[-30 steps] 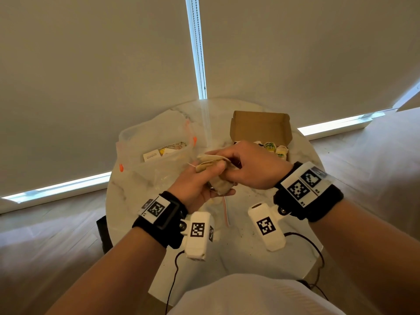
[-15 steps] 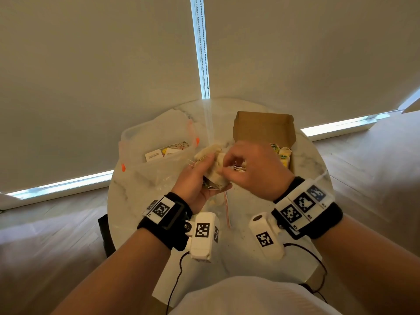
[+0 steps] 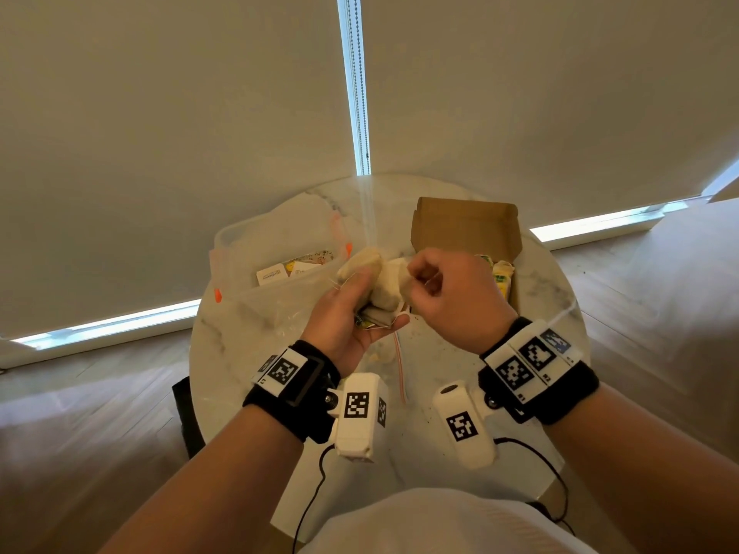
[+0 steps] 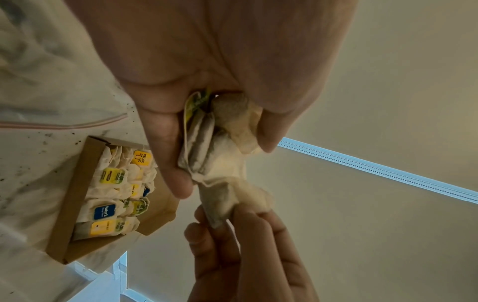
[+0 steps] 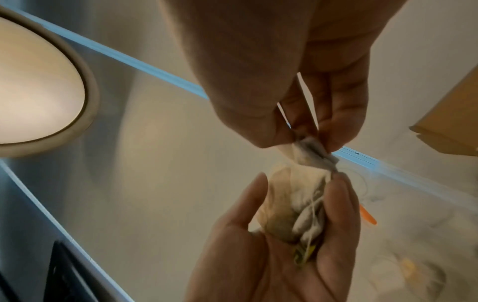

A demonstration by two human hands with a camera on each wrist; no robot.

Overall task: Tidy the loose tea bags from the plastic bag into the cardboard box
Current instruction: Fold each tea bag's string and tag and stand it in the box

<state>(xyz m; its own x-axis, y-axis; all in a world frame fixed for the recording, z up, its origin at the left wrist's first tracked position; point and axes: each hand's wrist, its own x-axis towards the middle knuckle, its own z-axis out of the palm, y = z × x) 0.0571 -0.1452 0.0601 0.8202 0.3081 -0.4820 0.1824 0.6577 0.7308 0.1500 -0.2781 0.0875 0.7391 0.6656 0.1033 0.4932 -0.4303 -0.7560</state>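
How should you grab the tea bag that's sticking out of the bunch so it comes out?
Probably by its free end, coming from the box side. The left hand grips the bunch, and one tea bag pokes out past its fingers. The right hand already pinches that flat end between fingertips. Pull gently; the strings look tangled.

Left hand (image 3: 352, 313) palm up, fingers curled round bunch of tea bags (image 3: 380, 289). Right hand (image 3: 448, 297) just beside it, knuckles up, thumb and fingertips (image 5: 333, 130) pinching one bag's end.
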